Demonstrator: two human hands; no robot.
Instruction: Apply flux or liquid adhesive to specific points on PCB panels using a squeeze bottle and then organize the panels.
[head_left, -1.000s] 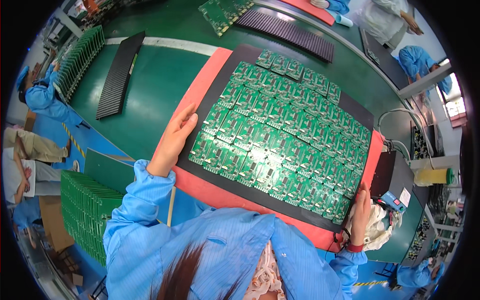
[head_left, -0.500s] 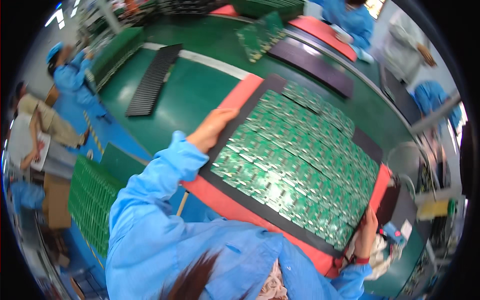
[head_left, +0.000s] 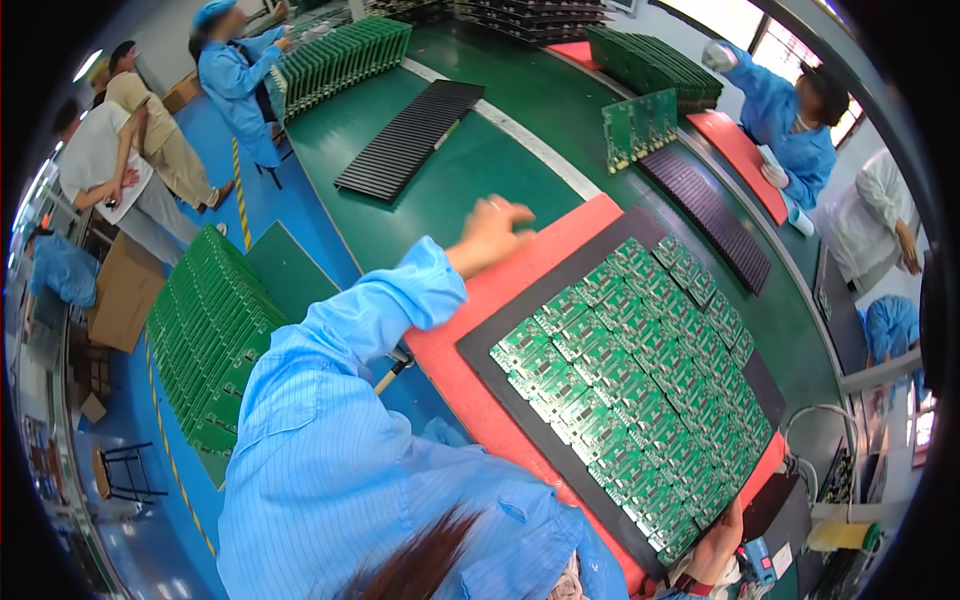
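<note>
A black board (head_left: 520,318) lies on a red mat (head_left: 450,350), covered with rows of small green circuit boards (head_left: 630,385). A few of them overlap in a separate row at the far right. My left hand (head_left: 492,236) is open over the mat's far left edge, fingers apart, holding nothing and away from the black board. At the near right corner, my right hand (head_left: 716,545) is closed at the edge of the black board. Its fingers are partly hidden there.
Upright green panels stand in racks at left (head_left: 205,330) and far back (head_left: 345,60). A black slotted rack (head_left: 410,140) and a dark ribbed tray (head_left: 705,215) lie on the green table (head_left: 480,165). Co-workers in blue (head_left: 235,75) (head_left: 790,125) are across the room.
My left hand has let go of the black board and moved away from it, fingers spreading. My right hand stays at the board's edge. The view has turned, shifting the scene.
</note>
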